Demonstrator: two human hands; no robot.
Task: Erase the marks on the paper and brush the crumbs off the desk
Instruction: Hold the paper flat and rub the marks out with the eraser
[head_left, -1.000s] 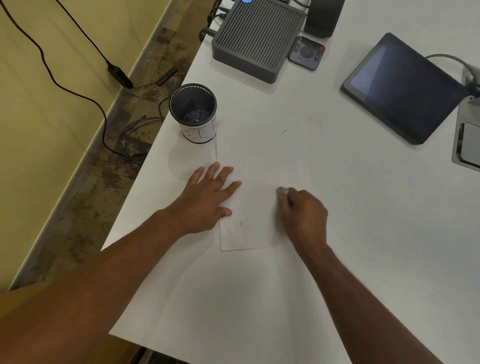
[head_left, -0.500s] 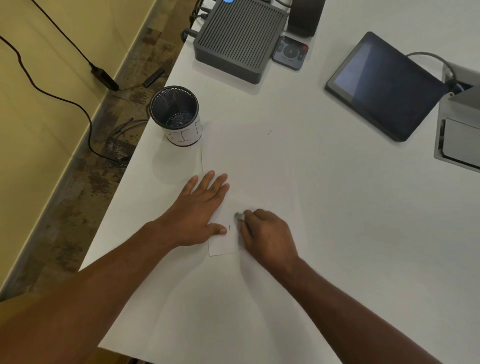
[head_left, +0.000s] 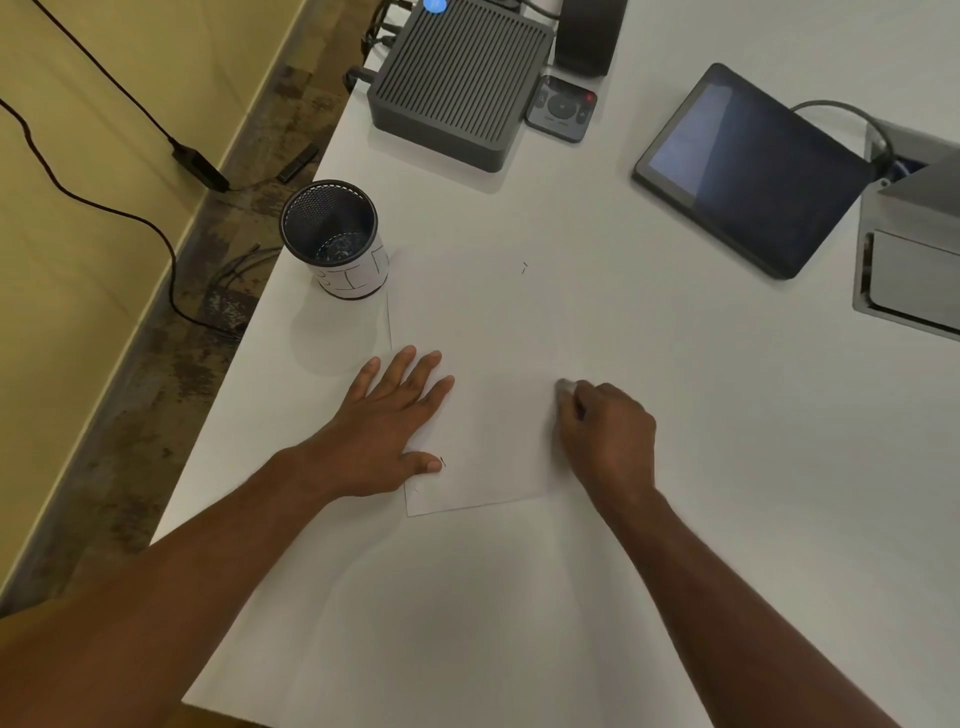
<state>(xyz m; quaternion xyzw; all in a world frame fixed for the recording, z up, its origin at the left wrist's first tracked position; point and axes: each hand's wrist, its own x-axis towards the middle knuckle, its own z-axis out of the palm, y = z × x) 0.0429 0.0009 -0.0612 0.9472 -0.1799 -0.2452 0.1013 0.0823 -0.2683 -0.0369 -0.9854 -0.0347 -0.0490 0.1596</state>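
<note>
White desk (head_left: 649, 415) bears paper (head_left: 493, 364), mesh cup (head_left: 335, 236), tablet (head_left: 753, 166)

Blurred eraser (head_left: 565, 387) mostly hidden in right hand (head_left: 605, 434); marks too small.

Your right hand (head_left: 605, 434), fingers curled around the eraser (head_left: 565, 387), has swung back toward 3 o'clock across the paper (head_left: 493, 415). Half a second ago it was rubbing right beside your left thumb; now it sits at the sheet's right edge, uncovering the small mark (head_left: 442, 461).
</note>
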